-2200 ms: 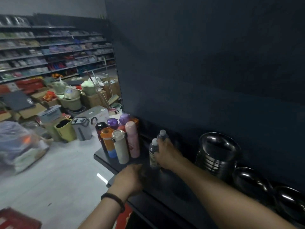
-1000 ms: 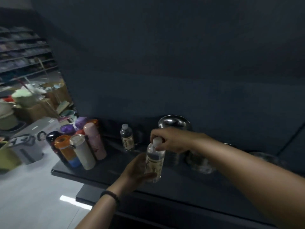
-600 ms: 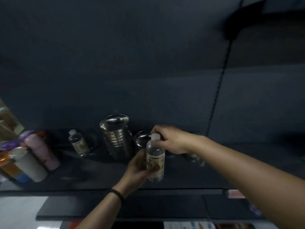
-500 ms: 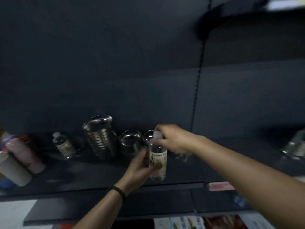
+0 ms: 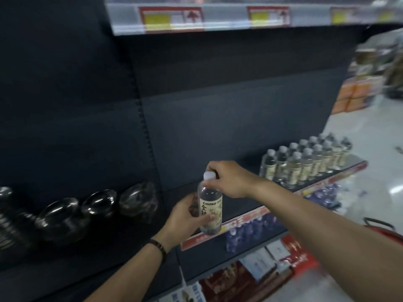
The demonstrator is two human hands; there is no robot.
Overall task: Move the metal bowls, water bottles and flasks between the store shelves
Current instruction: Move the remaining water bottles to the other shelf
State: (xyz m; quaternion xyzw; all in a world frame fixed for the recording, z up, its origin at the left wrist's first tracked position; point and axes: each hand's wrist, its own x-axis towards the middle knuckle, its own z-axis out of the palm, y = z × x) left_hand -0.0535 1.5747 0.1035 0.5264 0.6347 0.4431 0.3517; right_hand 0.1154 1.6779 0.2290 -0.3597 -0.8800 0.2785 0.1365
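Clear plastic white-capped water bottle (image 5: 210, 209) held near upright above the front edge of the dark shelf (image 5: 237, 205) — left hand (image 5: 185, 219) wrapped round its labelled body, right hand (image 5: 231, 179) pinching the cap — judged full, weighty, thin-walled, slippery; the body grip suits it best.

The bottle (image 5: 209, 196) is clear glossy plastic (matt label (image 5: 212, 211)); the bowls (image 5: 58, 212) shiny metal.

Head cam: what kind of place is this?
Most likely a store aisle: price labels on the upper shelf edge, a block of identical water bottles stocked at right, metal bowls lined up at left.
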